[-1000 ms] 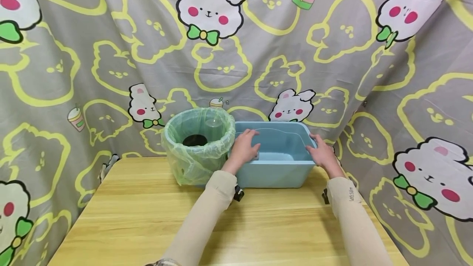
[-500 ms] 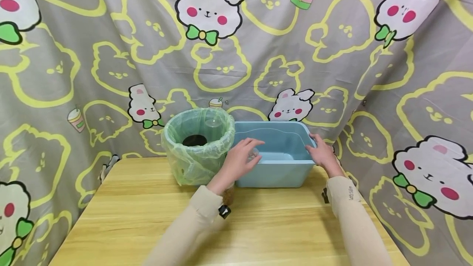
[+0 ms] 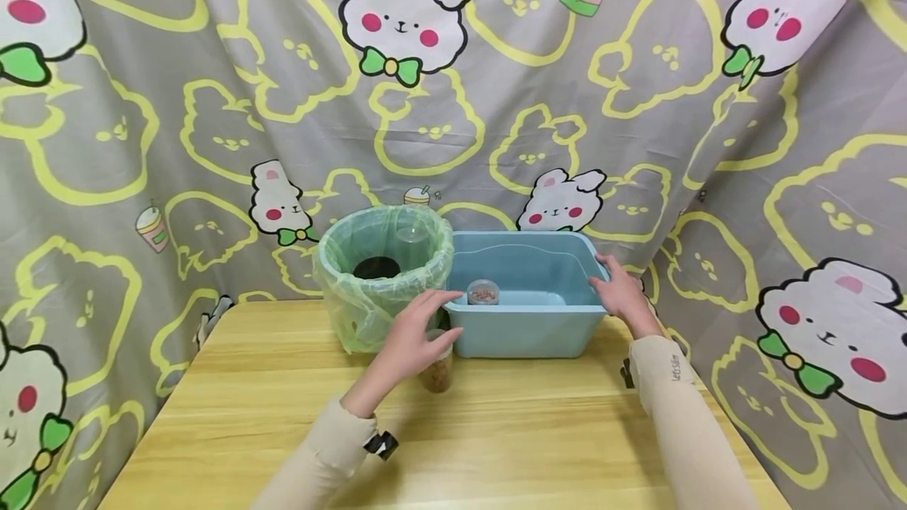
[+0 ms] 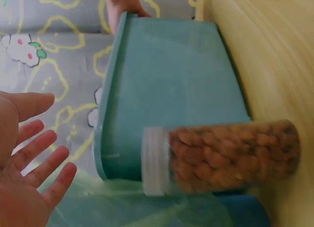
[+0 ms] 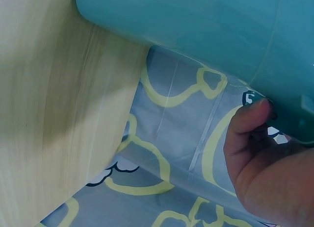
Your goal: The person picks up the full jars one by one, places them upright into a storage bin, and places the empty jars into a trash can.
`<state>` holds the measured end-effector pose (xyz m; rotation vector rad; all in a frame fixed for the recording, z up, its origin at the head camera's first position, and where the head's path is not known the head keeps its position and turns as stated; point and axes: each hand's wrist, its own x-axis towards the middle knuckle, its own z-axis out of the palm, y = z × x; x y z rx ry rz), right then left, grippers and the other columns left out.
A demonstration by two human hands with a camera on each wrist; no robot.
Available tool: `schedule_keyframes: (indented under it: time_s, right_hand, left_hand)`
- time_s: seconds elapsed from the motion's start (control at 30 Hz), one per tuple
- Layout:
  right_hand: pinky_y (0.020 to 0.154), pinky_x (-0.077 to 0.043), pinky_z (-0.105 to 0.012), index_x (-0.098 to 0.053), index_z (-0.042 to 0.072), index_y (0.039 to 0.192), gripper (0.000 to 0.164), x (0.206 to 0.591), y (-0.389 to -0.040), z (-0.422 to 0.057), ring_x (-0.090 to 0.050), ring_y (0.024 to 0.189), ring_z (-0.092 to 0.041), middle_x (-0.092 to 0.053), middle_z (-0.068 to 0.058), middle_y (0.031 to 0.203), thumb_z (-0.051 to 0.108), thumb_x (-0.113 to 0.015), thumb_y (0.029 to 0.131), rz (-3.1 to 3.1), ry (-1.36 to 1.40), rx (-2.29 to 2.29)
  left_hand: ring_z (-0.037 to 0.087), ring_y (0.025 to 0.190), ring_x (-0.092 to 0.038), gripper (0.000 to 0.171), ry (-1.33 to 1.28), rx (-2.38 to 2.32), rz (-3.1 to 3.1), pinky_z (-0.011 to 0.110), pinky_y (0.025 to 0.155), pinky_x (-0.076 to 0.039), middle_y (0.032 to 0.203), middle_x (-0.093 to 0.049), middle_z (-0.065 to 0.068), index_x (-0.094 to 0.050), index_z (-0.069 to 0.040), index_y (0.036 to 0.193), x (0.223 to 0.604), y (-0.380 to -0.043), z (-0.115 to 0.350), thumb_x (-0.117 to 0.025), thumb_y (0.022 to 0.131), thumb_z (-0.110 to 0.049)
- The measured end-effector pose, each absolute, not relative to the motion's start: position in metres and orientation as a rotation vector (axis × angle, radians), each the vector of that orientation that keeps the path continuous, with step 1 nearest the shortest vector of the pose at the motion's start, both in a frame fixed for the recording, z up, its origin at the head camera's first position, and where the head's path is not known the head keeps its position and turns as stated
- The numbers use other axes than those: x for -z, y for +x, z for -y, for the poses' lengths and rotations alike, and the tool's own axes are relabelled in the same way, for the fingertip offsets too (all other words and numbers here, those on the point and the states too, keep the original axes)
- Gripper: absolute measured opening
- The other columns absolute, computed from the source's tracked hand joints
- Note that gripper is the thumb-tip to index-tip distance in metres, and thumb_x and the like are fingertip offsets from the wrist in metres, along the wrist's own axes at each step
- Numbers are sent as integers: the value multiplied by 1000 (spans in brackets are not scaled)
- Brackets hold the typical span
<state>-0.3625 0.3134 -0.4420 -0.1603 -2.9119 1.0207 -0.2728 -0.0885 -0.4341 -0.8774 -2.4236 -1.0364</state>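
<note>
My left hand (image 3: pixel 409 341) is spread open beside a clear jar (image 3: pixel 438 368) of brown nut-like pieces, which stands on the table. In the left wrist view the jar (image 4: pixel 230 156) shows a pale lid, and a gap separates it from the hand (image 4: pixel 34 163). My right hand (image 3: pixel 622 293) grips the right-end rim of a blue rectangular tub (image 3: pixel 524 333); the right wrist view shows thumb and fingers of that hand (image 5: pixel 265 168) bent around the tub's edge (image 5: pixel 186 31). Inside the tub's left end sits another round clear container (image 3: pixel 483 293) with brownish bits.
A round bin (image 3: pixel 383 297) lined with a green plastic bag stands against the tub's left side; a dark round patch (image 3: pixel 377 267) shows inside it. The wooden table (image 3: pixel 283 415) ends near a patterned curtain (image 3: pixel 425 116) at the back and sides.
My left hand has drawn back from over the tub's left end toward the front left, uncovering the container inside and the jar on the table. The right hand stays on the rim.
</note>
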Motion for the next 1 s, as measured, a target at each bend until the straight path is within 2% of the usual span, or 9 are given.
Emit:
schedule_keyframes:
  time_s: [0.4,0.63,1.0]
  right_hand:
    - [87,-49,-55,-19,14,166,65,442,-363,-315,-46,129,-53,-29,-39,159,31,-45,109,2916,-154,-1025]
    - [96,-46,-61,-20,15,166,65,444,-365,-315,-43,135,-54,-27,-37,162,31,-45,109,2916,-171,-1036]
    - [100,-44,-63,-20,14,166,65,443,-364,-316,-40,138,-56,-25,-37,162,32,-45,109,2908,-152,-1034]
  left_hand:
    - [28,134,-56,72,-785,1005,2592,51,110,-47,141,-62,5,-55,-17,148,465,-271,116,-88,84,-28]
    - [27,135,-57,75,-723,1077,2646,49,113,-45,142,-63,5,-55,-17,147,480,-274,122,-90,82,-28]
    - [31,135,-57,76,-722,1174,2723,52,112,-45,142,-63,9,-53,-9,148,493,-279,119,-89,83,-25]
